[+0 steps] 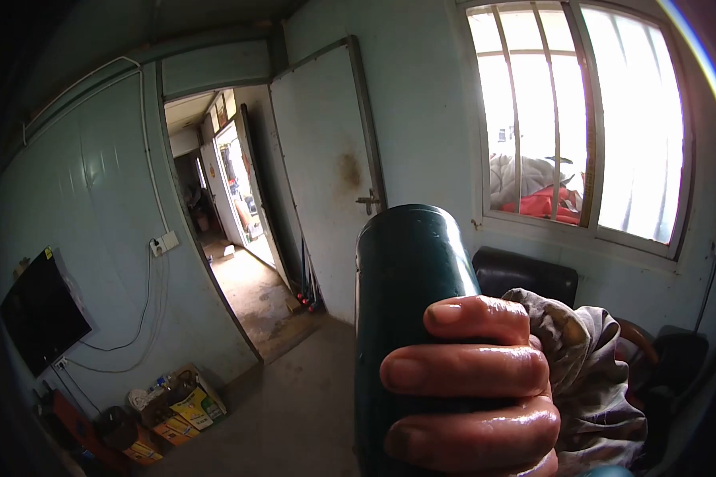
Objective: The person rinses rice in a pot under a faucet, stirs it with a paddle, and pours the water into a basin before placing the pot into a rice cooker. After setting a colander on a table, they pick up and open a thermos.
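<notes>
My right hand (473, 381) is closed around a dark green cylinder (410, 258) with a smooth, shiny surface. It stands nearly upright in the view, close to the camera, and its lower end is cut off by the bottom edge. Three wet-looking fingers cross its front from the right; the thumb is hidden. A crumpled grey-brown sleeve (597, 381) covers the wrist. My left hand is out of view.
Behind are an open doorway (250, 294), a pale door (322, 175) and a barred window (533, 111). A black screen (44, 314) and boxes (191, 409) are at lower left. A black padded seat back (525, 274) stands beneath the window.
</notes>
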Available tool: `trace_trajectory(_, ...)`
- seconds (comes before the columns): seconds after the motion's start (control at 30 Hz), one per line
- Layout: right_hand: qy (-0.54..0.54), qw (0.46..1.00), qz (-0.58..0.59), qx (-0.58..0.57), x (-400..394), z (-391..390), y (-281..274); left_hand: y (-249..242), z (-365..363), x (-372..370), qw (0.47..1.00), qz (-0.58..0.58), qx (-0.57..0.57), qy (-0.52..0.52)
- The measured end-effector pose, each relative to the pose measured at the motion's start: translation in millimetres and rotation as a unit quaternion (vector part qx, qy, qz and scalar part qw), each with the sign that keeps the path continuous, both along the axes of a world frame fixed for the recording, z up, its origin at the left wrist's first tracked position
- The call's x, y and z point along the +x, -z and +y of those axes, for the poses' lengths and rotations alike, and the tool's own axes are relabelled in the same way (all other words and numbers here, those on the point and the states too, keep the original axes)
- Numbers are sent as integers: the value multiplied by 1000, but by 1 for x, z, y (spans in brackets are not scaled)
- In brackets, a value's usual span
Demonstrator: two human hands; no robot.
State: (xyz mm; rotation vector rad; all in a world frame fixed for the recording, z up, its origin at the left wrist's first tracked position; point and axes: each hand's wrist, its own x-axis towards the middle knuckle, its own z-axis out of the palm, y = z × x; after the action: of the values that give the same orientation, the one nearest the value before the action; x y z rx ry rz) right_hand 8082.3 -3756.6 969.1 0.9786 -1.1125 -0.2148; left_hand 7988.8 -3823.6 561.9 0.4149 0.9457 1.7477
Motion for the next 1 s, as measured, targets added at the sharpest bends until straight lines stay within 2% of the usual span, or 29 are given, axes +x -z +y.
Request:
trace_trajectory(0.93, 46, 990, 89, 96, -5, -3, -27, -42, 6, -23, 998, 50, 45, -14)
trace_trajectory(1.0, 68, 985, -92, -128, 10, -23, -8, -43, 7, -24, 997, 55, 47, -18)
